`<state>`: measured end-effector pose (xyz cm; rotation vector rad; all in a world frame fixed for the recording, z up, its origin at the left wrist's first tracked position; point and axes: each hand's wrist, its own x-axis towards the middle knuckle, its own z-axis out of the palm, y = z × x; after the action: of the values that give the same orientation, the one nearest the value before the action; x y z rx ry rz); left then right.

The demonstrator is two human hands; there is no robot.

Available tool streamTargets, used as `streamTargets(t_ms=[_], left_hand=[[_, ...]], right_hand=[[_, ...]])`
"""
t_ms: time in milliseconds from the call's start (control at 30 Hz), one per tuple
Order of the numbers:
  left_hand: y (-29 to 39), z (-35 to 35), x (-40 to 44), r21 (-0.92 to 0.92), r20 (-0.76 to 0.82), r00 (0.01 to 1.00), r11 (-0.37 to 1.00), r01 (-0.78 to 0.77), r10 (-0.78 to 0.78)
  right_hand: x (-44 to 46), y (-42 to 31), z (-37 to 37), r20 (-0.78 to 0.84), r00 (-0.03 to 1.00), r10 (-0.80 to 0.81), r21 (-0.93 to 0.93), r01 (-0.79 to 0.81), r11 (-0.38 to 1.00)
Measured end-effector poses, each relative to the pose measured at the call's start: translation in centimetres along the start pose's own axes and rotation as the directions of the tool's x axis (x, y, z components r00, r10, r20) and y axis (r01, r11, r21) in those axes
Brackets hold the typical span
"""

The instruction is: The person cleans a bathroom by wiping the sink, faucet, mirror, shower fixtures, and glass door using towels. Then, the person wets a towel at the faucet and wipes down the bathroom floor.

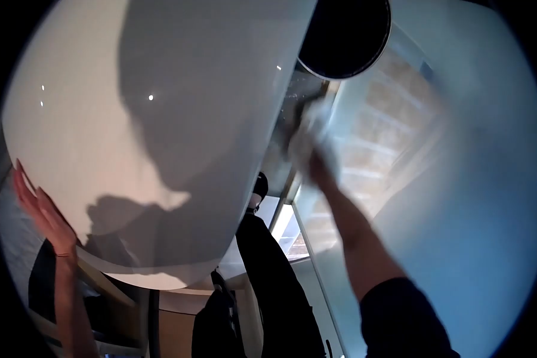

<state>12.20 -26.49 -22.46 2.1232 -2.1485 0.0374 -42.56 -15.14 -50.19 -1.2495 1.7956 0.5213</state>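
A large, glossy white panel with a rounded lower edge fills the left half of the view, and a dark shadow falls across it. At its lower-left edge rests my left hand, fingers stretched out and holding nothing. My right hand is smeared by motion and reaches up along a bluish, hazy glass pane. Bunched in that hand is a whitish cloth, also blurred. Whether the cloth touches the glass, I cannot tell.
Above my right hand is a dark round object with a thin pale rim. My legs in black trousers show below, between panel and glass. A brown wooden piece stands at the bottom. Pale stripes appear through the pane.
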Motion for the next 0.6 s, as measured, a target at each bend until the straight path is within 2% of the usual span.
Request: streamTargets(t_ms=[33, 67, 100, 133, 167, 200, 233, 267, 300, 333, 367, 400, 433, 467, 500, 567, 600], left_hand=[[0.1, -0.1, 0.1, -0.065, -0.025, 0.996, 0.994, 0.088, -0.09], [0.6, -0.4, 0.2, -0.064, -0.029, 0.996, 0.995, 0.08, -0.082], [0.9, -0.8, 0.4, -0.067, -0.023, 0.997, 0.995, 0.075, -0.076], [1.0, -0.8, 0.6, -0.104, -0.035, 0.995, 0.99, 0.094, -0.098], [1.2, -0.9, 0.8, -0.182, -0.043, 0.989, 0.974, 0.134, -0.144], [1.6, -0.8, 0.4, -0.179, -0.047, 0.989, 0.975, 0.133, -0.144], [1.7, -1.1, 0.7, -0.178, -0.053, 0.988, 0.975, 0.135, -0.146], [1.6, -1.2, 0.6, -0.191, -0.058, 0.987, 0.972, 0.139, -0.153], [1.5, -1.0, 0.5, -0.136, -0.044, 0.989, 0.982, 0.131, -0.138], [1.6, -1.0, 0.5, -0.075, -0.032, 0.992, 0.99, 0.123, -0.126], [1.7, -0.9, 0.5, -0.083, -0.034, 0.991, 0.988, 0.129, -0.132], [1.9, -0.8, 0.7, -0.088, -0.051, 0.987, 0.985, 0.15, -0.155], [2.2, -1.7, 0.7, -0.081, -0.082, 0.98, 0.981, 0.175, -0.181], [2.0, -1.6, 0.6, -0.102, -0.115, 0.981, 0.984, 0.146, -0.157], [1.9, -1.3, 0.4, -0.103, -0.12, 0.979, 0.982, 0.155, -0.167], [2.3, -1.1, -0.7, -0.083, -0.134, 0.973, 0.98, 0.179, -0.189], [2.5, -0.9, -0.9, -0.057, -0.18, 0.97, 0.986, 0.158, -0.166]], right_hand=[[-5.0, 2.5, 6.1, -0.201, 0.972, -0.118, 0.188, 0.156, 0.97], [-10.5, 6.2, 10.4, -0.127, 0.988, -0.084, 0.202, 0.109, 0.973], [-15.7, 5.4, 7.9, 0.059, 0.994, -0.093, 0.214, 0.078, 0.974], [-16.4, 4.1, 5.7, 0.055, 0.994, -0.094, 0.21, 0.08, 0.974], [-16.2, 2.7, 3.0, 0.304, 0.95, 0.07, 0.225, -0.143, 0.964], [-15.5, 2.5, 1.3, 0.533, 0.818, 0.218, 0.184, -0.363, 0.913], [-13.2, 2.2, -0.7, 0.48, 0.866, 0.14, 0.062, -0.192, 0.979], [-11.3, 0.2, -4.2, 0.384, 0.916, 0.114, 0.279, -0.232, 0.932], [-7.5, 0.3, -6.6, 0.152, 0.987, -0.043, 0.212, 0.01, 0.977], [-2.3, -0.2, -11.2, 0.104, 0.976, -0.19, -0.045, 0.196, 0.98], [-0.8, -4.3, -18.2, 0.002, 0.975, -0.224, -0.335, 0.212, 0.918], [5.4, -4.3, -24.5, -0.205, 0.838, -0.506, -0.824, 0.131, 0.551], [9.1, -4.5, -29.7, -0.171, 0.578, -0.798, -0.977, -0.205, 0.062], [4.4, -11.4, -37.3, -0.067, 0.7, -0.711, -0.996, -0.006, 0.088], [3.3, -14.1, -42.0, -0.302, 0.745, -0.595, -0.752, 0.197, 0.629], [1.4, -12.9, -43.2, -0.47, 0.306, -0.828, -0.859, 0.06, 0.509], [-0.5, -11.7, -42.1, -0.327, 0.26, -0.909, -0.942, -0.17, 0.29]])
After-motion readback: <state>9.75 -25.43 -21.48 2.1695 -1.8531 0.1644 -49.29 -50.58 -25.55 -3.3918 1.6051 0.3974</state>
